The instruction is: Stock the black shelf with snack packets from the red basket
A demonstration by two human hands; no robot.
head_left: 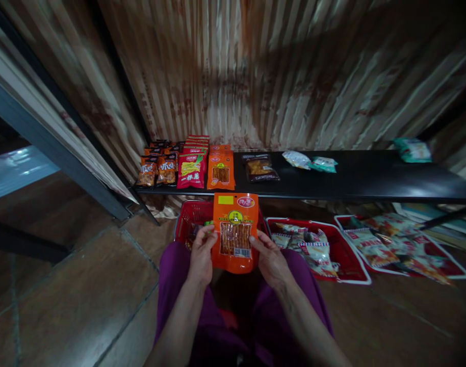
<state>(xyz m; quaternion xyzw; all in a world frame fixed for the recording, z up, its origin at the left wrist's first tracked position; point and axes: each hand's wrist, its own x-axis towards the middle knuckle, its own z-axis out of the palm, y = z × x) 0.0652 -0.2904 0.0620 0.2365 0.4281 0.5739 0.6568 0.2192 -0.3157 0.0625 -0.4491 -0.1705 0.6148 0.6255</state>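
I see the left hand (201, 257) and right hand (272, 259) grasping an orange packet (235, 237) by opposite sides, near a red basket (187, 215) and a black shelf (365, 176) bearing snacks (191, 171).

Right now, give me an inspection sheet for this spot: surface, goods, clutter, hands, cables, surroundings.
Surface: black shelf, bearing snack packs.
Goods in hand: orange pouch, front facing the camera; similar orange packs stand on the shelf beside red packs.
Clutter: red baskets on the floor, holding packets; teal packs lying on the shelf.
Hands: left hand and right hand grip opposite sides of the pouch.
Cables: nothing seen.
Surroundings: striped sheeting behind, tiled floor below, dim light.
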